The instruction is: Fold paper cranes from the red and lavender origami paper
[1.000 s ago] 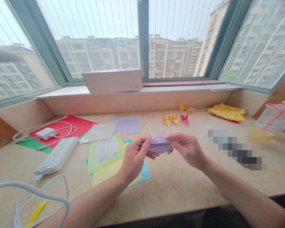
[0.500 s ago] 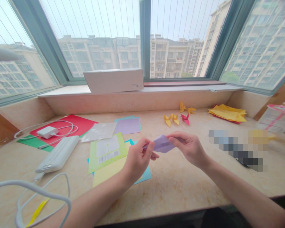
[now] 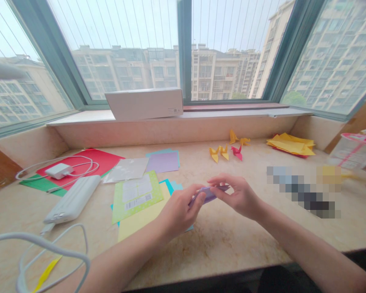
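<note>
A folded piece of purple paper [image 3: 208, 196] is held in the air above the front middle of the counter. My left hand [image 3: 183, 205] pinches its left end between thumb and fingers. On its right end, my right hand [image 3: 236, 193] closes with thumb and fingertips. Part of the paper is hidden behind the fingers. Under and beside my left forearm lie a green patterned packet [image 3: 137, 195] and pale yellow sheets [image 3: 137, 224]. Beyond my hands stand small folded yellow birds [image 3: 214, 154] and a pink one [image 3: 237, 152].
Purple sheets [image 3: 163, 161], red paper [image 3: 91, 156], a white power bank [image 3: 73, 199] and looping cables [image 3: 49, 242] lie to the left. At the right are yellow papers [image 3: 291, 144] and a plastic cup [image 3: 352, 150]. A white box [image 3: 144, 104] sits on the sill.
My hands have come closer together around the purple paper. It now shows as a narrower, tilted shape, more covered by my fingers. My left hand has shifted slightly right.
</note>
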`<action>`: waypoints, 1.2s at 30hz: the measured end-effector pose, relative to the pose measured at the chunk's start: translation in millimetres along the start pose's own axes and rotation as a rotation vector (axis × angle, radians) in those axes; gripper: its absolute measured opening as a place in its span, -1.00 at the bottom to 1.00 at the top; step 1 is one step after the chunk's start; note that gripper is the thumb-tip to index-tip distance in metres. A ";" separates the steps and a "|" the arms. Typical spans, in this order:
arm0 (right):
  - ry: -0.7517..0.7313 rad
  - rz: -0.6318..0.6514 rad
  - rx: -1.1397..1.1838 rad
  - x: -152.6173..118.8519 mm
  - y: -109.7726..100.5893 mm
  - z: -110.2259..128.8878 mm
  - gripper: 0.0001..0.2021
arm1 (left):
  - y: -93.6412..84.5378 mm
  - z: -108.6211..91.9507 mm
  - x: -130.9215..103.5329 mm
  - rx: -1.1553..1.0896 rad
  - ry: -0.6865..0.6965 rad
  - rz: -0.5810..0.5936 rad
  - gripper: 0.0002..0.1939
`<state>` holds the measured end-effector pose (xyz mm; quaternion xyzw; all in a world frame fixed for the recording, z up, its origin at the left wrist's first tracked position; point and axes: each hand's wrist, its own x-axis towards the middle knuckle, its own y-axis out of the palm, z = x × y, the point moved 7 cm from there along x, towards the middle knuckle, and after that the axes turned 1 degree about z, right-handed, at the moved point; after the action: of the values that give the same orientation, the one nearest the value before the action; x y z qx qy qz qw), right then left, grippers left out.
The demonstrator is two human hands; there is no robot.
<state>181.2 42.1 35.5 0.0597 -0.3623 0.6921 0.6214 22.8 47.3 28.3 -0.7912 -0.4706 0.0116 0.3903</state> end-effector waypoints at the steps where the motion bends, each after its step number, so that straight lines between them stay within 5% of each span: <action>1: -0.020 0.024 -0.007 -0.7 3.0 2.5 -0.83 | 0.1 0.1 -0.3 -0.026 0.000 -0.003 -0.70; 10: 0.114 -0.067 0.143 2.4 -6.1 -4.5 -0.75 | -4.1 12.5 -0.4 -0.327 -0.143 -0.108 -0.68; 16: 0.173 -0.121 0.281 3.8 -6.6 -14.7 -0.82 | 4.0 12.3 -0.9 -0.514 -0.222 -0.076 -0.62; 36: 0.275 -0.097 0.500 4.5 2.4 -17.5 -0.77 | 4.2 18.5 -2.1 -0.490 -0.198 -0.108 -0.70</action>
<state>184.4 55.9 24.2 0.1336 -0.0895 0.7309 0.6633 17.6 55.9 12.1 -0.8309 -0.5368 -0.0461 0.1392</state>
